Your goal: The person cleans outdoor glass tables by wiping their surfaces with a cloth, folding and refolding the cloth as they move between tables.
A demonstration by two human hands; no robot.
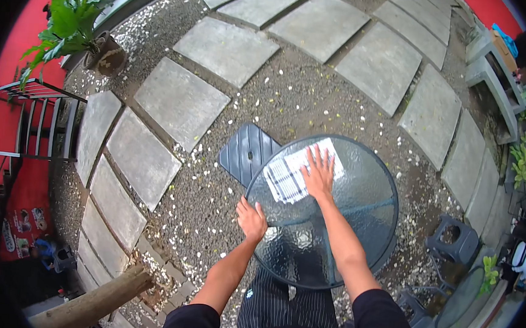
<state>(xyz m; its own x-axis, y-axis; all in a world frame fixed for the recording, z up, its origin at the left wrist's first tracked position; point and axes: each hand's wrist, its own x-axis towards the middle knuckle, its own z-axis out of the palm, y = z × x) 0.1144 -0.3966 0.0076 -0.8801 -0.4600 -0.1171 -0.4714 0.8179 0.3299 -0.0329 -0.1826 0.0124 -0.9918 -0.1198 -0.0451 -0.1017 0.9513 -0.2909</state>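
A round table with a textured glass top (362, 189) and a dark rim stands right in front of me. My right hand (320, 171) lies flat on a white checked cloth (284, 180), fingers spread, pressing it against the glass. The cloth is spread over the far left part of the top. At the table's left edge, my left hand (252, 219) holds the rim, with its thumb on the upper side and part of its fingers hidden.
A dark plastic stool (247, 156) stands partly behind the table. Concrete slabs (182, 108) cross the gravel. A potted plant (108, 55) and metal steps (46, 126) are at left, a wooden post (93, 296) at lower left. Another stool (453, 239) and glass table (459, 299) stand right.
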